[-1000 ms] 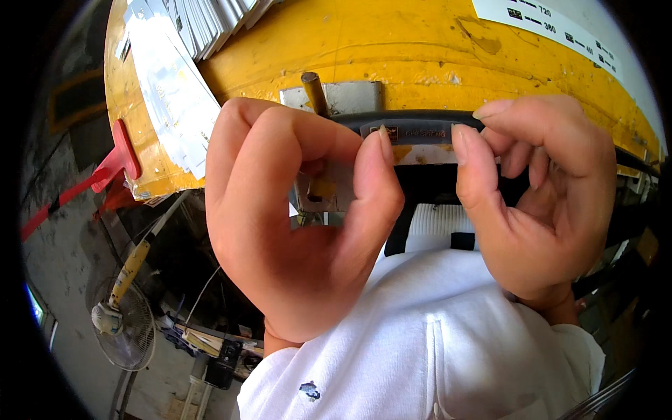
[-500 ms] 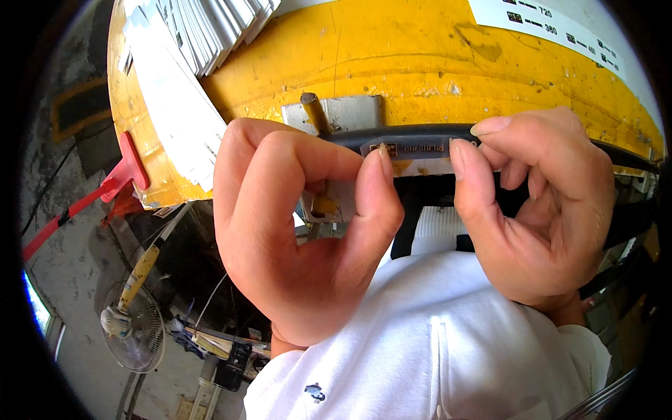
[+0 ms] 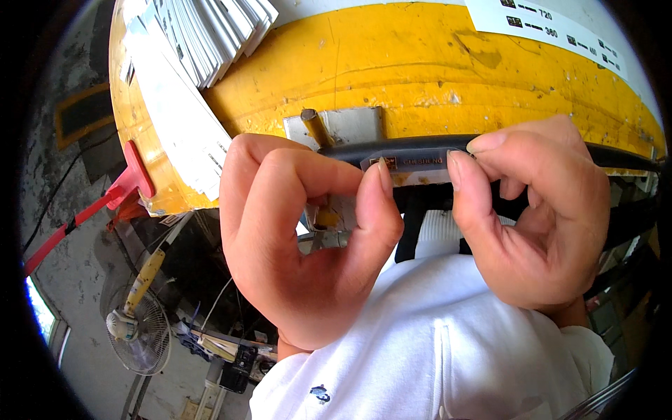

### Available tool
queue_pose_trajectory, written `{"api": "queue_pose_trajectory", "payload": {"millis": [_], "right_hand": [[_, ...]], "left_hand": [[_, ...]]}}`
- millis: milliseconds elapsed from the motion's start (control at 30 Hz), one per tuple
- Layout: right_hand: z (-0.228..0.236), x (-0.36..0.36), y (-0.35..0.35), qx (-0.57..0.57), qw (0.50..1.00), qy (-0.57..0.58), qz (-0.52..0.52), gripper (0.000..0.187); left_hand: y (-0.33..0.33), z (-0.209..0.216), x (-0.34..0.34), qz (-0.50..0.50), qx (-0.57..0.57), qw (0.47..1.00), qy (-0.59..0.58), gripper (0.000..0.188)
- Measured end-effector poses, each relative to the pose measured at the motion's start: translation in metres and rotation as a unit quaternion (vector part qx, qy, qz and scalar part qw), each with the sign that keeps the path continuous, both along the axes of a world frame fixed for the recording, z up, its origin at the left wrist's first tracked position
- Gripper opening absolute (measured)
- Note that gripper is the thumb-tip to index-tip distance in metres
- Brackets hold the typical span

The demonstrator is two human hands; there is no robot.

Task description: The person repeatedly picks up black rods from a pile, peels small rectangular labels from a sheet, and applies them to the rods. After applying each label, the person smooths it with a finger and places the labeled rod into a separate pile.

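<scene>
A small clear strip with gold lettering and a dark gold-edged emblem (image 3: 416,162) is stretched between my two hands. My left hand (image 3: 301,238) pinches its left end between thumb and forefinger. At the other end, my right hand (image 3: 539,217) holds it in the same kind of pinch, with the remaining fingers curled in. Right behind the strip runs a long black tube (image 3: 413,145), lying crosswise along the near edge of the yellow table. Whether the strip touches the tube I cannot tell.
The worn yellow table (image 3: 399,63) carries a metal plate (image 3: 360,124) with an upright peg (image 3: 316,127). White paper strips (image 3: 210,42) lie stacked at the far left, and a printed sheet (image 3: 546,28) at the far right. A red-handled tool (image 3: 129,178) and a fan (image 3: 140,329) are at left.
The whole view has shifted slightly, with the table sitting a little lower in it. Both hands keep their pinch on the strip, which stays in front of the tube.
</scene>
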State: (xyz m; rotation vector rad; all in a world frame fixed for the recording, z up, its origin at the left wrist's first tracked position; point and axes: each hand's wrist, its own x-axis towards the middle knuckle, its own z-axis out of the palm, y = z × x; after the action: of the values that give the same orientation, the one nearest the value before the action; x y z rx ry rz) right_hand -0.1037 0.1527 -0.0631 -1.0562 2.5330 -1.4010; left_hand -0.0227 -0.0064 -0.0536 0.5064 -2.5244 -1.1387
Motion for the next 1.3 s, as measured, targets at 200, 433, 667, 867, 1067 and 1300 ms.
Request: {"api": "queue_pose_trajectory", "payload": {"millis": [200, 433, 667, 867, 1067, 1300], "right_hand": [[-0.006, -0.002, 0.002, -0.043, 0.999, -0.015, 0.015, 0.037], [0.006, -0.009, 0.009, 0.060, 0.997, -0.001, 0.051, 0.037], [0.004, 0.000, -0.005, 0.054, 0.995, 0.076, 0.020, 0.038], [-0.006, 0.000, -0.001, -0.012, 1.000, 0.023, 0.004, 0.040], [0.014, 0.005, -0.007, 0.073, 0.994, -0.016, -0.082, 0.045], [0.014, 0.002, 0.024, 0.060, 0.985, 0.136, 0.090, 0.044]], "left_hand": [[0.000, -0.001, 0.000, 0.000, 0.004, 1.000, 0.004, 0.021], [-0.001, -0.003, 0.001, -0.001, 0.009, 1.000, 0.009, 0.021], [0.000, -0.002, 0.000, 0.006, 0.013, 1.000, 0.004, 0.021], [0.000, -0.001, -0.001, -0.004, 0.007, 1.000, 0.001, 0.021], [0.002, 0.000, -0.001, 0.007, 0.021, 1.000, -0.005, 0.021], [0.001, 0.000, 0.001, 0.007, 0.025, 1.000, -0.011, 0.020]]}}
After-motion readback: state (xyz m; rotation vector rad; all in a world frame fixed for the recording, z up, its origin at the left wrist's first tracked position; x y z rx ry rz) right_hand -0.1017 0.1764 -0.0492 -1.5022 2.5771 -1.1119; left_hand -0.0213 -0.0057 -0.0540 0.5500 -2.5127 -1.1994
